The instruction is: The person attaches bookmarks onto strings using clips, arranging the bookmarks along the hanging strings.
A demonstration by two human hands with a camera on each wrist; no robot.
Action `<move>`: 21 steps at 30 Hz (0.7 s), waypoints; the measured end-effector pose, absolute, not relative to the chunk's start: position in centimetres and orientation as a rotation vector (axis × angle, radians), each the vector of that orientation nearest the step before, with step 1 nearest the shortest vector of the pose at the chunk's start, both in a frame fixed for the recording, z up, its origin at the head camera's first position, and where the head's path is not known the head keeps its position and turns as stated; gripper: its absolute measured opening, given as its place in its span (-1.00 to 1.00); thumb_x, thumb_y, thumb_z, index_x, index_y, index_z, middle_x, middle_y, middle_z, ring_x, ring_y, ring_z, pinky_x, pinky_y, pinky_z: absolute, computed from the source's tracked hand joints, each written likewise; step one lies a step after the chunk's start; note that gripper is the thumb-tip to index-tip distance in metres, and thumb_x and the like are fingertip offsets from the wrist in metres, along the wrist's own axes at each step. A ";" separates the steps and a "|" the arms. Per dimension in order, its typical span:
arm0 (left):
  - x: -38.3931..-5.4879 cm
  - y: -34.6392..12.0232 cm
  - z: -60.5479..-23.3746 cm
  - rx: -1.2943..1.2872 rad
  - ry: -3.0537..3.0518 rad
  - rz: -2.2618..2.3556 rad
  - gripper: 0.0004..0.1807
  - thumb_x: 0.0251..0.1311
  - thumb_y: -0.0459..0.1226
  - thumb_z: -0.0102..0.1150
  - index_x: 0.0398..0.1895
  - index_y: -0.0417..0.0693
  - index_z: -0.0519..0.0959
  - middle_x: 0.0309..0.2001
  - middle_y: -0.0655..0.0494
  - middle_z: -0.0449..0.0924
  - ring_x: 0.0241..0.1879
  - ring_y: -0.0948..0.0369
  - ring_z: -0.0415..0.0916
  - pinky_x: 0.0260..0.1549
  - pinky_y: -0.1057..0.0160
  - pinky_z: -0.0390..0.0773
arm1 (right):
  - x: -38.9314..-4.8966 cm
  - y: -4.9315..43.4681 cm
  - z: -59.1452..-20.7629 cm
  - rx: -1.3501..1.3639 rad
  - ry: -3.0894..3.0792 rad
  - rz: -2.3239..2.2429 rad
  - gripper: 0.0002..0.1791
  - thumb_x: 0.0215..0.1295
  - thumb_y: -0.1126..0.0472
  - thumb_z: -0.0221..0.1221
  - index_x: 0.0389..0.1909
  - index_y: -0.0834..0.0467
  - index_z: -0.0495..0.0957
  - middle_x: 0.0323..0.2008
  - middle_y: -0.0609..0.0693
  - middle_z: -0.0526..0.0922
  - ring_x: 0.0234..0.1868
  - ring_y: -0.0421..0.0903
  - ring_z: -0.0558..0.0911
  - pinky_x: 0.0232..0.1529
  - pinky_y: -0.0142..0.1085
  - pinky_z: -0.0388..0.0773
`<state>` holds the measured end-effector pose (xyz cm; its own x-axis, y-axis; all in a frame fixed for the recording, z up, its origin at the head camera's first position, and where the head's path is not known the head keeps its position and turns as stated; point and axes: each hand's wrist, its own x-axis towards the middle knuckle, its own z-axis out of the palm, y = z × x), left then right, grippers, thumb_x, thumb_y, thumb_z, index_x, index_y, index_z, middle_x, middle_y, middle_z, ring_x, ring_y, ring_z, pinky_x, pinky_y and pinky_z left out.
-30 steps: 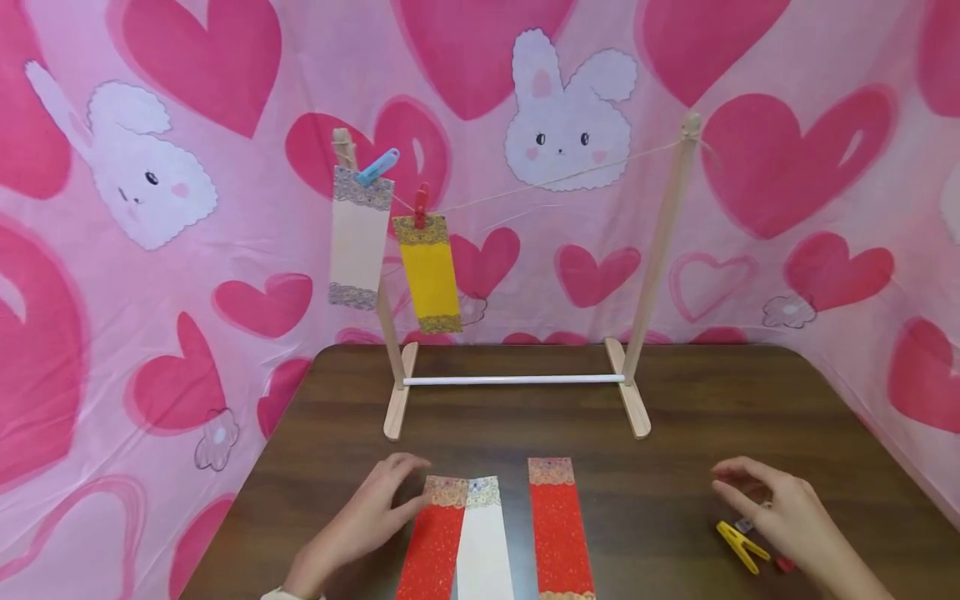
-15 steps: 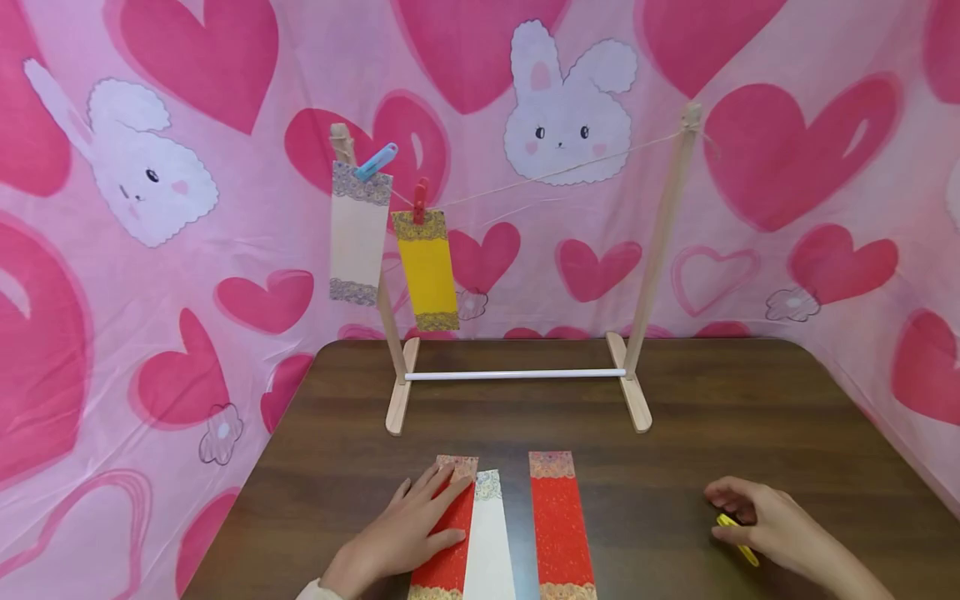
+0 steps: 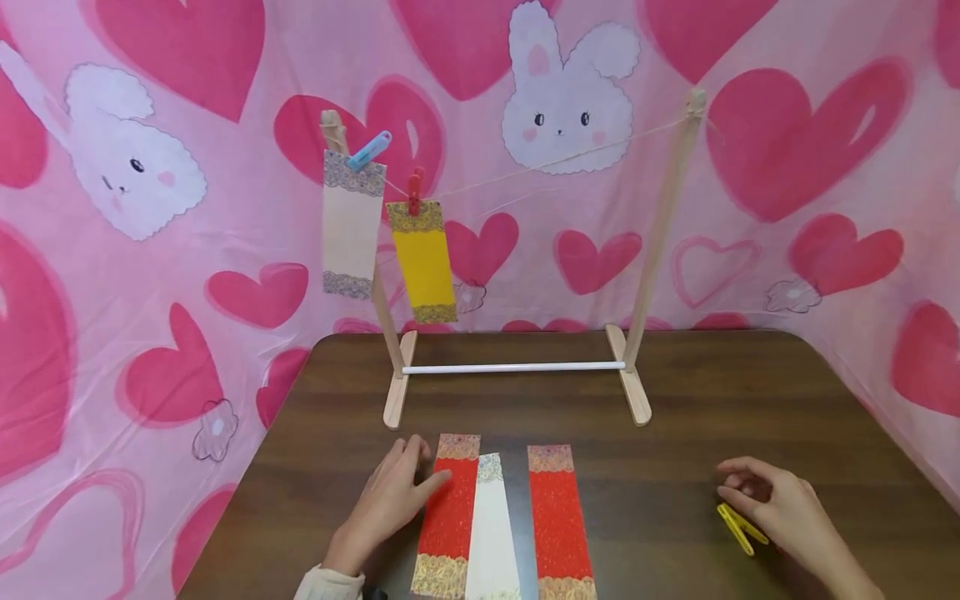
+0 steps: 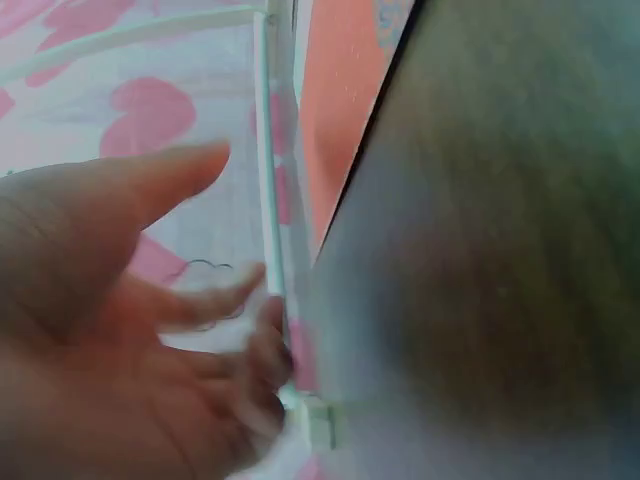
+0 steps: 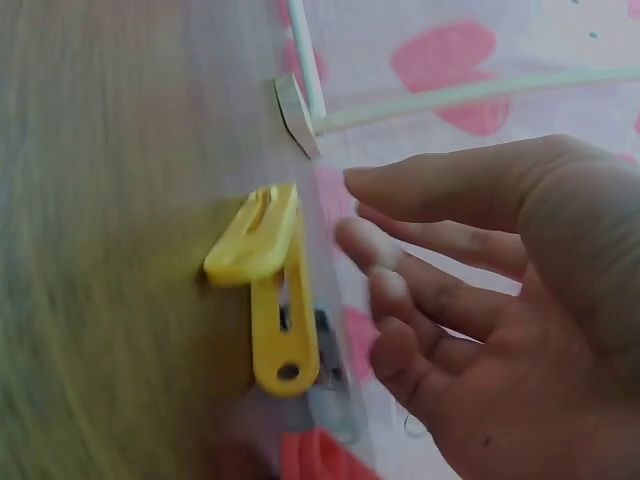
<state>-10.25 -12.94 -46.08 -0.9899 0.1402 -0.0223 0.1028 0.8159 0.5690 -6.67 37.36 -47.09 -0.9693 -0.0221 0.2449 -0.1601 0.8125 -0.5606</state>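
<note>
left sleeve (image 3: 328, 583): cream | small dark piece (image 3: 374, 593) beside it | hands (image 3: 787, 512): bare

Evenly bright, the head view is mostly crisp. In the left wrist view the left hand (image 4: 120, 365) is blurred beside a smeared tabletop (image 4: 510, 170) whose dim patch may be shadow; the right wrist view looks washed out.

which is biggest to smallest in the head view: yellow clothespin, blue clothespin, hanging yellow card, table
1. Table
2. Hanging yellow card
3. Yellow clothespin and blue clothespin: too alike to rank
</note>
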 end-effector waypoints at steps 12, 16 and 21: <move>-7.8 -10.5 -46.0 0.021 2.884 0.647 0.16 -0.47 0.25 0.62 0.17 -0.23 0.30 -0.14 -0.10 0.44 -0.20 0.03 0.44 -0.34 -0.12 0.57 | -6.2 38.9 -48.6 0.050 -2.740 0.748 -0.78 0.03 0.17 0.50 -0.30 0.02 0.69 -0.45 -0.25 0.53 -0.46 -0.42 0.40 -0.47 -0.42 0.32; -7.9 -12.0 -45.4 0.013 2.894 0.639 0.15 -0.49 0.16 0.67 0.17 -0.28 0.32 -0.13 -0.12 0.41 -0.17 0.00 0.41 -0.35 -0.11 0.57 | -6.3 38.6 -48.6 0.054 -2.742 0.757 -0.81 0.07 0.17 0.47 -0.30 0.02 0.69 -0.45 -0.26 0.51 -0.45 -0.44 0.39 -0.47 -0.41 0.34; -8.1 -13.3 -44.5 -0.006 2.889 0.621 0.02 -0.44 -0.03 0.71 0.06 -0.40 0.36 -0.24 -0.13 0.41 -0.23 -0.04 0.42 -0.32 -0.14 0.54 | -6.3 38.7 -48.0 0.068 -2.746 0.730 -0.83 0.11 0.19 0.44 -0.27 0.05 0.69 -0.46 -0.25 0.57 -0.46 -0.43 0.45 -0.44 -0.34 0.40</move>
<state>-8.12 -13.25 -44.47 -0.9826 0.0349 -0.1827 -0.0432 0.9125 0.4068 -6.35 38.70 -47.98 -0.9544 0.0308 0.2969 -0.1208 0.8698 -0.4783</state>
